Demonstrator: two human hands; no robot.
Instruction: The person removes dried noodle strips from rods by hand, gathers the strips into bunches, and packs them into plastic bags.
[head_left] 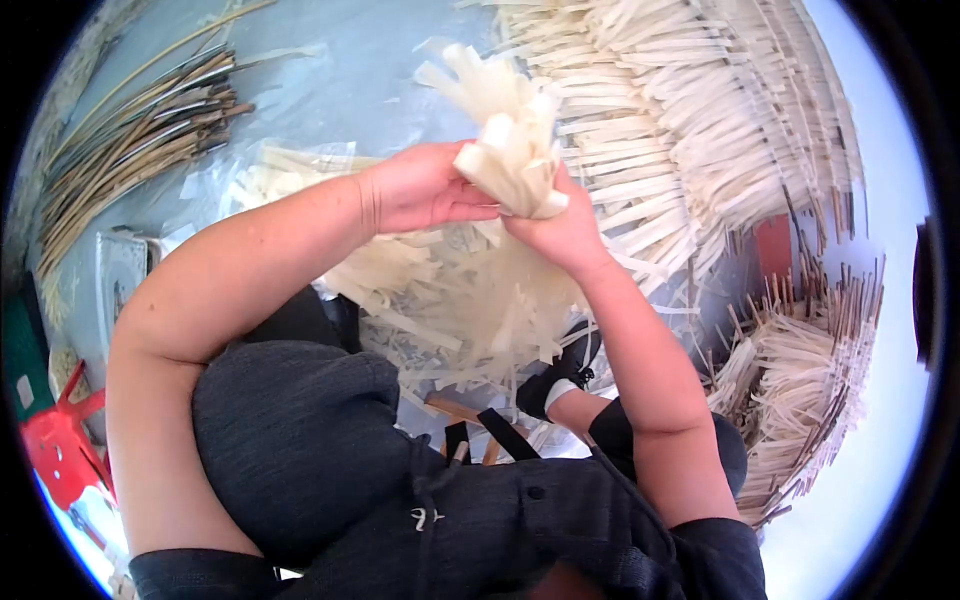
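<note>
In front of me, both hands hold a bundle of pale, flat, ribbon-like strips (515, 150) with its loose ends fanned upward. My left hand (430, 188) is closed at the bundle's left side, its fingers partly hidden behind the strips. Gripping the lower right part of the same bundle is my right hand (555, 228), its fingertips mostly covered. Below the hands, a loose heap of similar strips (450, 300) lies on the floor between my legs. The exact material of the strips cannot be made out.
Thin brown sticks (150, 135) lie bunched at the upper left. Layered rows of strips on sticks (680, 120) cover the upper right, with another stack (790, 390) at the right. A red plastic stool (65, 450) stands at the lower left.
</note>
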